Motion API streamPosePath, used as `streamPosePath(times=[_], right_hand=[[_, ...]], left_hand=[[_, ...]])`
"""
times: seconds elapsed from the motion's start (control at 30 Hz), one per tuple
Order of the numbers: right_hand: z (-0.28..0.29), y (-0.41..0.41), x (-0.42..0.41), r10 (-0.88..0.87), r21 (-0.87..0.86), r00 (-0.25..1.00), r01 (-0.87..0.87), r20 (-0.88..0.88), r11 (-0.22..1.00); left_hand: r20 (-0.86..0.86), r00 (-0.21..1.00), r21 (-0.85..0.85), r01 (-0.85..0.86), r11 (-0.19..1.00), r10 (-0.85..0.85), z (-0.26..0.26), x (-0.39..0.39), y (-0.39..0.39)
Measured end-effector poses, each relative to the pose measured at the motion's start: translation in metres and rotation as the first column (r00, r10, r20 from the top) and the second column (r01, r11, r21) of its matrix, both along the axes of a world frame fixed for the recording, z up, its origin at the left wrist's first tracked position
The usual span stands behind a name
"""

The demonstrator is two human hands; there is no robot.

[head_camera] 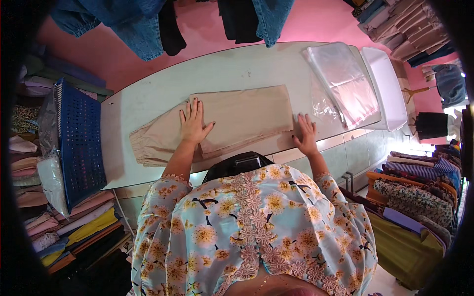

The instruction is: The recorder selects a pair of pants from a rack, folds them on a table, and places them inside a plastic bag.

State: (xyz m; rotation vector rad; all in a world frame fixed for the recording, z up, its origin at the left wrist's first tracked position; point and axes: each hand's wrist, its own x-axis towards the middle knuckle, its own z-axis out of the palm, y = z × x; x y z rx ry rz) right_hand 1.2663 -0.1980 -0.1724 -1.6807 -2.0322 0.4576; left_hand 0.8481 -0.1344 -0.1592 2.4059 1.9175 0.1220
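Observation:
A pair of beige trousers [244,114] lies folded on the white table [148,88]. Its gathered elastic waistband [140,146] points to the left, and the legs are doubled back over the upper part. My left hand [193,122] rests flat on the cloth with spread fingers, at the left edge of the folded-over layer. Just beyond the right end of the trousers, my right hand [306,135] is palm down near the table's front edge, fingers apart and holding nothing.
Clear plastic bags [344,85] are stacked at the table's right end, beside a white plastic bin [389,88]. A blue perforated basket [83,144] stands at the left end. Denim garments [129,29] hang over the far side. Folded clothes [85,233] fill shelves on the left.

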Motion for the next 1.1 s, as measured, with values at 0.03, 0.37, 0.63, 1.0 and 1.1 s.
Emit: streamPosePath(times=[0.03,0.37,0.63,1.0,1.1], right_hand=[[0.0,-0.002,-0.006,0.003,0.015,1.0,-0.003,0.03,1.0],[-0.033,0.027,-0.024,-0.046,0.283,0.922,-0.071,0.385,0.956],[0.038,0.038,-0.019,0.262,-0.22,0.921,-0.202,0.29,0.954],[-0.009,0.1,-0.076,0.186,0.169,0.944,-0.237,0.272,0.957],[-0.013,0.113,-0.067,0.164,0.144,0.967,-0.193,0.193,0.97]], left_hand=[[-0.006,1.0,-0.001,0.003,1.0,-0.003,-0.001,0.001,0.001],[-0.27,0.933,-0.026,-0.254,0.967,0.237,-0.006,0.033,0.006],[-0.044,0.942,0.154,-0.323,0.934,0.333,-0.027,0.038,-0.005],[-0.065,0.932,0.078,-0.351,0.933,0.356,-0.013,0.047,-0.009],[-0.071,0.924,0.085,-0.368,0.926,0.374,-0.013,0.044,-0.011]])
